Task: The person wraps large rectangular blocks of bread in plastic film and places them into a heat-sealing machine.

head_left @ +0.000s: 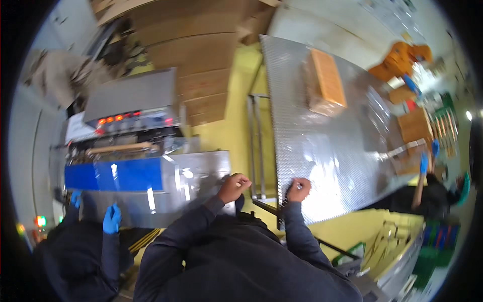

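My left hand [234, 187] is in the air at the right end of a steel machine counter [204, 168], its fingers curled together with nothing seen in them. Over the near left edge of a metal-topped table [297, 136] is my right hand [299, 190], closed in a loose fist, and I make out nothing in it. Whether that hand touches the tabletop I cannot tell. Further back on the table lies an orange-topped block-shaped pack [327, 83] in clear wrapping.
Left stands a sealing-type machine with lit red displays [118, 119] and a blue panel [113, 174]; a blue-gloved co-worker [80, 251] is beside it. Cardboard boxes [191, 60] stand behind. Another gloved person [432, 196], a carton [415, 125] and clear film [377, 108] are right.
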The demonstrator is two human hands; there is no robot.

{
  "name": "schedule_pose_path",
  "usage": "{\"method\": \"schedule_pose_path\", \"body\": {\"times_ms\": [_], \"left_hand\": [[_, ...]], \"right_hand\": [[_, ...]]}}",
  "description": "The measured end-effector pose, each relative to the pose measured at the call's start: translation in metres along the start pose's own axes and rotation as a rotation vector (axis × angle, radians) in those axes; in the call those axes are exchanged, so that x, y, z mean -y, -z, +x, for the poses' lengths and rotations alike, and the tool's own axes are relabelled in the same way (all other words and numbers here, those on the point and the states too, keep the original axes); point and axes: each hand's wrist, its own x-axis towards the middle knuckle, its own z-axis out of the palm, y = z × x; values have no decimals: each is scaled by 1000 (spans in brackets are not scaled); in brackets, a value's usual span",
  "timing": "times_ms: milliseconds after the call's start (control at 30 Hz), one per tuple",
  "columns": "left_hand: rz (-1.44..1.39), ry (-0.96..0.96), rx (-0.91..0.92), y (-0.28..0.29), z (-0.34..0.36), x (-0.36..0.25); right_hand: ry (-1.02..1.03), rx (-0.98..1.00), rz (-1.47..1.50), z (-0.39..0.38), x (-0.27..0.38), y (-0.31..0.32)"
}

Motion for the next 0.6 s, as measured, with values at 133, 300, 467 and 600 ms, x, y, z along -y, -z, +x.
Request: {"method": "schedule_pose_path", "body": {"times_ms": [133,300,467,600], "left_hand": [[-67,14,102,-76,46,-27],[-382,278,82,-129,69,-49],[-8,17,-311,-143,80,-32],[116,41,-397,-128,81,-39]], "right_hand": [[-338,80,17,15,13,12],[-453,150,496,10,54,31],[-450,289,568,1,78,37],[-102,255,179,28,62,44]]}}
